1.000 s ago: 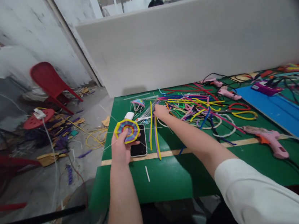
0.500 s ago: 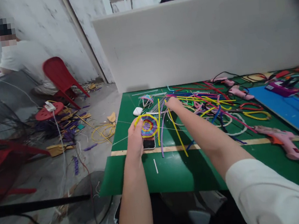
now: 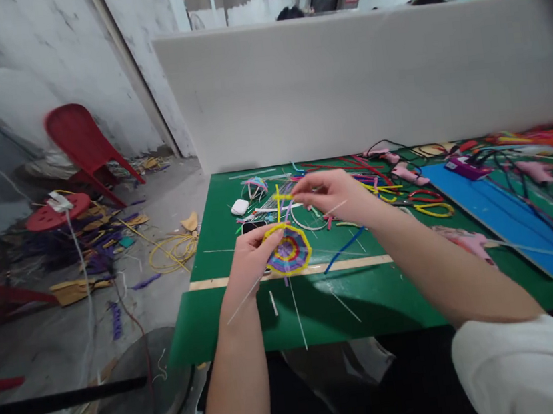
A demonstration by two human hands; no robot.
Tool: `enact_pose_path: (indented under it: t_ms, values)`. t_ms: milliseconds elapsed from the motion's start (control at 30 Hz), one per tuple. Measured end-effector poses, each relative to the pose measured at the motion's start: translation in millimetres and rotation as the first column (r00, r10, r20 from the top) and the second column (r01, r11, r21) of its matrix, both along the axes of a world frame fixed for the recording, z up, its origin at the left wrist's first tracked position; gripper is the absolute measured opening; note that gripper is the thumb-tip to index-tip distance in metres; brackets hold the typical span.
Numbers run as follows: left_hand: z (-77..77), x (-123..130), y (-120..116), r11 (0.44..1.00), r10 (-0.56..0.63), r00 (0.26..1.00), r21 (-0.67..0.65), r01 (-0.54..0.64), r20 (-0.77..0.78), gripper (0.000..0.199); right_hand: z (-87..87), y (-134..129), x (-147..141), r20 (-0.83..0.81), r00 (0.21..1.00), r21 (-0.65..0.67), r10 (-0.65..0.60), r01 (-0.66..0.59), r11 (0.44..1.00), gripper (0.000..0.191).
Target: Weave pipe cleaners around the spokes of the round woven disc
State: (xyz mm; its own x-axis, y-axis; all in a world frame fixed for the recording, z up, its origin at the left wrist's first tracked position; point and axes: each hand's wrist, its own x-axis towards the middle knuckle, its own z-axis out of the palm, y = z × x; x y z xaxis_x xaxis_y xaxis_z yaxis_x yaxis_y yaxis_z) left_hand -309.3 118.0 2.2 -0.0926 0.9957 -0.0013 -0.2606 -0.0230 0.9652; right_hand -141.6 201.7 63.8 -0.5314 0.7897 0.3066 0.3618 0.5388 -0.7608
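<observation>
My left hand (image 3: 248,259) pinches a round woven disc (image 3: 289,251) by its left edge. The disc has rings of purple, red, yellow and blue, a yellow outer rim, and thin clear spokes sticking out around it. Above the disc, my right hand (image 3: 333,195) has thumb and fingers closed on a yellow pipe cleaner (image 3: 283,197). Behind the disc, a phone (image 3: 252,225) is partly hidden. A small domed woven piece (image 3: 256,186) and a white case (image 3: 239,207) lie beyond. A blue pipe cleaner (image 3: 342,250) lies right of the disc.
Pink glue guns (image 3: 467,243) with cables, scissors (image 3: 431,209) and a blue board (image 3: 490,221) occupy the table's right. A white panel (image 3: 367,82) stands along the back. At left are a red chair (image 3: 79,140), a seated person (image 3: 1,100) and scraps on the floor.
My right hand has lifted from the pile of pipe cleaners and come nearer the disc with a yellow one. The disc has moved toward me, and the view has turned slightly right.
</observation>
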Motion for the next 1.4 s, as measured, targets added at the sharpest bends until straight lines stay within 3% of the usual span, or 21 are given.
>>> enact_pose_path:
  t_ms: [167, 467, 633, 733, 833, 1000, 1233, 1400]
  values:
    - [6.8, 11, -5, 0.999, -0.036, 0.998, 0.022, 0.037, -0.047, 0.022, -9.9, -29, 20, 0.076, 0.993, 0.058, 0.094, -0.098, 0.993, 0.017]
    - [-2.6, 26, 6, 0.995, -0.062, 0.998, 0.073, 0.064, -0.027, 0.026, -26.3, -25, 33, 0.086, 0.992, 0.060, 0.092, -0.097, 0.993, 0.014]
    - [-10.0, 26, 13, 0.998, -0.009, 0.998, 0.067, 0.014, -0.068, 0.022, -39.9, -15, 38, 0.013, 0.989, -0.109, 0.145, -0.143, 0.984, 0.021]
    - [-13.8, 24, 16, 0.996, 0.041, 0.995, 0.080, -0.034, -0.088, 0.021, -50.6, -11, 39, -0.104, 0.967, -0.278, 0.231, -0.251, 0.927, 0.032]
    - [-17.0, 23, 20, 0.990, 0.104, 0.985, 0.109, -0.090, -0.139, 0.018, -63.9, -9, 31, -0.211, 0.961, -0.368, 0.180, -0.248, 0.896, 0.038]
    - [-20.5, 18, 24, 0.979, 0.185, 0.970, 0.118, -0.168, -0.156, 0.019, -75.3, -4, 10, -0.292, 0.957, -0.300, 0.004, -0.096, 0.949, 0.025]
    - [-17.1, -1, 21, 0.924, 0.373, 0.912, 0.155, -0.349, -0.170, 0.022, -57.6, 3, -17, -0.234, 0.971, -0.140, 0.045, -0.080, 0.987, 0.019]
    - [-14.8, -6, 18, 0.883, 0.458, 0.878, 0.190, -0.430, -0.142, 0.019, -51.2, 0, -26, -0.241, 0.968, -0.096, 0.071, -0.097, 0.991, 0.017]
